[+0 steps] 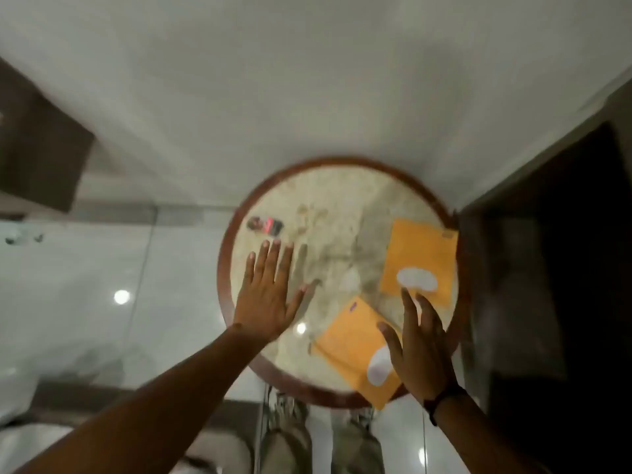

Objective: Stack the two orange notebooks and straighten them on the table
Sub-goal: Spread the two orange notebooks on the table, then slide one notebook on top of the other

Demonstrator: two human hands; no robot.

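Note:
Two orange notebooks lie apart on a round marble table point(338, 200) with a brown wooden rim. The far notebook point(422, 251) lies at the right edge, its white label toward me. The near notebook point(349, 340) sits tilted at the front right, one corner hanging over the rim. My right hand point(420, 347) hovers flat with fingers spread, covering the near notebook's right side, its fingertips reaching the far notebook's label. My left hand point(268, 295) is flat and open over the table's left side, holding nothing.
A small dark object with a red mark point(266, 225) lies on the table's far left, just beyond my left fingertips. A white wall stands behind the table. A dark panel point(554, 268) borders the right side. The glossy tiled floor point(85, 285) spreads to the left.

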